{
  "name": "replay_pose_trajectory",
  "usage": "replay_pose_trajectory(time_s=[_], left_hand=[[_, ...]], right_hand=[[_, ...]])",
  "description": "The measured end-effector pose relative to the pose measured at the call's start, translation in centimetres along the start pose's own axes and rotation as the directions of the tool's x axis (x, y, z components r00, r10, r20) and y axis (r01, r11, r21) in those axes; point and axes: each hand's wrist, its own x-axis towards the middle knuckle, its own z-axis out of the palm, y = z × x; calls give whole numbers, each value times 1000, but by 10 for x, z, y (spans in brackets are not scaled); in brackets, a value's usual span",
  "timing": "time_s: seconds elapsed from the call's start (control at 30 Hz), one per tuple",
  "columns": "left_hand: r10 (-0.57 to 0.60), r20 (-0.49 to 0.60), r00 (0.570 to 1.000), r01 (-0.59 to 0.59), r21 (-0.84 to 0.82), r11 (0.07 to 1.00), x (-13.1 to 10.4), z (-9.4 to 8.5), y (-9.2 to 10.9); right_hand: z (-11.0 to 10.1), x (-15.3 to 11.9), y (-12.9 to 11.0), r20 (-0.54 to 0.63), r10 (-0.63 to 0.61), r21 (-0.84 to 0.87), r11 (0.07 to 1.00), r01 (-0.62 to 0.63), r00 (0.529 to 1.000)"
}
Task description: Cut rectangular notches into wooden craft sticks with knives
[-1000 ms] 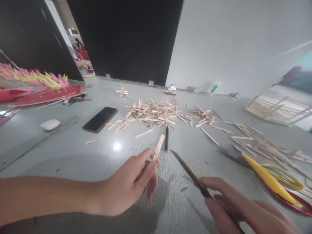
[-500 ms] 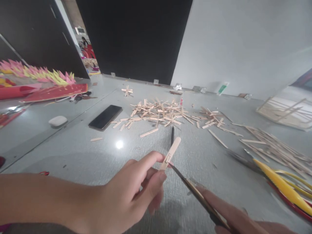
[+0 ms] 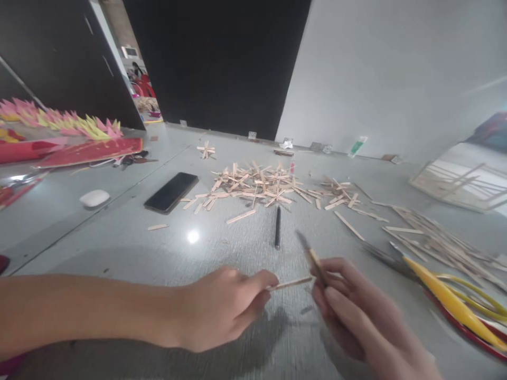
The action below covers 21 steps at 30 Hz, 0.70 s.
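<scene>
Near the bottom centre, my left hand (image 3: 229,306) pinches the end of a flat wooden stick (image 3: 292,284), which is turned nearly edge-on and points right. My right hand (image 3: 356,311) is wrapped round a knife (image 3: 312,258), its blade tilted up and to the left, apart from the stick. The stick's right end comes close to my right fingers; whether they touch is unclear. Beyond the hands a black pen (image 3: 278,228) lies on the grey table (image 3: 138,258), in front of a pile of short wooden pieces (image 3: 257,182).
A black phone (image 3: 171,192) and a white mouse-like object (image 3: 94,198) lie to the left. On the right are yellow-handled pliers (image 3: 447,290) and a heap of long sticks (image 3: 447,237). Pink and yellow paper decorations (image 3: 63,121) stand far left.
My left hand has turned over, tipping the stick from upright-slanted to nearly flat. The knife has come off the stick and swung upward as my right hand moved further into view.
</scene>
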Motion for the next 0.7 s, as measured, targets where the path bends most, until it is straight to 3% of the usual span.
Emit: replay_pose_trajectory(time_s=[0.1, 0.17, 0.3, 0.43, 0.53, 0.7], left_hand=[[177, -10, 984, -170, 220, 960, 1, 7, -6], [203, -22, 979, -195, 203, 960, 2, 6, -5], [40, 2, 999, -39, -146, 989, 2, -4, 5], [-122, 138, 983, 174, -490, 854, 4, -11, 10], [-193, 162, 968, 251, -572, 781, 7, -9, 9], [-260, 129, 957, 285, -581, 762, 9, -4, 7]], right_hand=[[12, 9, 15, 61, 58, 81, 995, -62, 996], [13, 12, 27, 89, 68, 25, 997, -71, 994], [10, 11, 44, 143, 118, -13, 993, -117, 983], [9, 8, 44, 171, 111, 42, 992, -119, 979], [11, 8, 39, 139, 43, 53, 997, -51, 989], [13, 9, 36, 131, -34, 67, 997, 26, 991]])
